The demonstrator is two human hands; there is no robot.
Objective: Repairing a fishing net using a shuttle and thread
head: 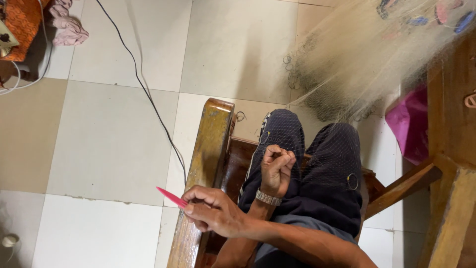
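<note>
mostly seated work, seen from above: the person sits on a wooden chair (206, 149) with a fine fishing net (357, 54) draped over both knees and rising toward the upper right, where it hangs bunched and pale. dark mesh lies flat across the trousers (297, 193), likely kept there so the lap serves as a work surface and the net stays under slight tension.

which hand is which is hard to tell, since the forearms cross near the bottom edge. the hand with the wristwatch (268, 198), taken here as the left hand (276, 166), is curled closed, fingertips pressed together on what seems a thread or a strand of mesh too thin to make out. it sits over the thigh, just above the net.

the right hand (213, 211) is lower and to the left, fingers pinching a slim pink netting needle (171, 197) near its base; the point sticks out to the left over the floor tiles (114, 144). held out to the side this way, it reads as drawing a line taut away from the other hand, though no line is visible.

small metal rings (352, 181) dot the net edge on the knee. a black cable (144, 89) runs across the tiles; pink cloth (69, 27) lies top left, a magenta bag (409, 124) by a wooden table leg (453, 198) on the right.
</note>
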